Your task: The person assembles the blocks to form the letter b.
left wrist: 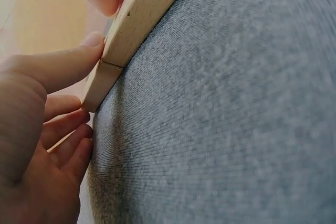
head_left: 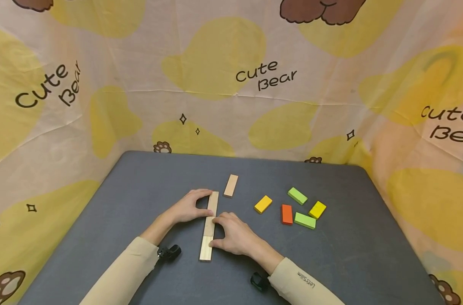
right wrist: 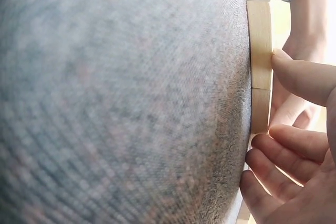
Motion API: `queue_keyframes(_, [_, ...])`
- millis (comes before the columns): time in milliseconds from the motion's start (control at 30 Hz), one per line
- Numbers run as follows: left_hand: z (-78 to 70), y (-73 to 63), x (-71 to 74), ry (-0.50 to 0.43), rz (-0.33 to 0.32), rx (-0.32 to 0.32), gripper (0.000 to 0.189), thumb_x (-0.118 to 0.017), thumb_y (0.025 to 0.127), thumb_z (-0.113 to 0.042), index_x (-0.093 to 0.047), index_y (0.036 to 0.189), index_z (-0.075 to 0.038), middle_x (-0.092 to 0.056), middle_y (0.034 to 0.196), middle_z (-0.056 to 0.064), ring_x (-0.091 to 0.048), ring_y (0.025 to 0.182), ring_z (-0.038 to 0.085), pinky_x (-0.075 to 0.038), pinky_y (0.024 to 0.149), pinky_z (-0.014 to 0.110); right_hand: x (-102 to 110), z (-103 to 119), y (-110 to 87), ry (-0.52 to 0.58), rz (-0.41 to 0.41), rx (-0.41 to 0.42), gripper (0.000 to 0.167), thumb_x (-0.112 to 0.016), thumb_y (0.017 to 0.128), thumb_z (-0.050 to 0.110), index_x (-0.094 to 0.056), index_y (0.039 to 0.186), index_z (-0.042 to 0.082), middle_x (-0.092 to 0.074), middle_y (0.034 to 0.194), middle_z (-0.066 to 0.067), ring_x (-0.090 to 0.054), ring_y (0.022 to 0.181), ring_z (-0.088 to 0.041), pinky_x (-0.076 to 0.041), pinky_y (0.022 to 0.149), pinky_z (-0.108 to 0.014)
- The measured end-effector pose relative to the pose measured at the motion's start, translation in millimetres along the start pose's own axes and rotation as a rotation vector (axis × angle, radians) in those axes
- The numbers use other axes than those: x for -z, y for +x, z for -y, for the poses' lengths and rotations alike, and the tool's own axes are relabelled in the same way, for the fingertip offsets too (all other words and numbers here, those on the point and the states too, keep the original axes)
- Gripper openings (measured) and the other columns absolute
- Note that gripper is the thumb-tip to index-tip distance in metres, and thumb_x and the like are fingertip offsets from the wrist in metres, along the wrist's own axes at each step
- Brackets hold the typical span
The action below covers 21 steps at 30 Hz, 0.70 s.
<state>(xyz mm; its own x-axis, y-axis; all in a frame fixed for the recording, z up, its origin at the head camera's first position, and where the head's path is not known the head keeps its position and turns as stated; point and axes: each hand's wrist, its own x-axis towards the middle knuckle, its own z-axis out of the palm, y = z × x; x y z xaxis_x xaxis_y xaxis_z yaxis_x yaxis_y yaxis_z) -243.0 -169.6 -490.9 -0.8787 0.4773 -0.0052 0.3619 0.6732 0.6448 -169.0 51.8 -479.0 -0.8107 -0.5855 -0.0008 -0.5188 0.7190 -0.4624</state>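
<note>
Three plain wooden blocks lie end to end in a straight row on the grey table: a far block, a middle block and a near block. My left hand holds the far block from the left, index finger at its far end and thumb by the joint with the middle one. From the right, my right hand grips the row, its index finger on the middle block and its thumb against the near block. In the left wrist view, the left thumb lies along the blocks' upper edge.
Another wooden block lies beyond the row. To the right are an orange-yellow block, a red block, a yellow block and two green blocks. A printed cloth hangs around the table.
</note>
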Motion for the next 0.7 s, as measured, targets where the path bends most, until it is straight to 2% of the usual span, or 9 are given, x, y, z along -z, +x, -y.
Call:
queue_keyframes(333, [0.8,-1.2,0.4,-0.001,-0.012,-0.013,0.074,-0.079,0.088,-0.042,-0.053,0.148,-0.007,-0.047,0.153,0.015,-0.038,0.143,0.038,-0.034,0.112,0.06,-1.0,-0.2,-0.4,0.001,0.001,-0.006,0.063,-0.082,0.084,0.046,-0.066,0.133,0.01,-0.063,0.125,0.002,-0.055,0.116,-0.016,-0.053,0.091,-0.035])
queue_keyframes(700, [-0.6,0.8,0.8,-0.011,-0.013,0.007,0.076,-0.081,0.086,-0.041,-0.053,0.148,-0.008,-0.048,0.152,0.015,-0.039,0.142,0.038,-0.035,0.112,0.06,0.1,-0.6,-0.3,0.003,0.002,-0.003,0.062,-0.082,0.085,0.046,-0.066,0.133,0.01,-0.063,0.126,0.001,-0.055,0.116,-0.016,-0.053,0.092,-0.035])
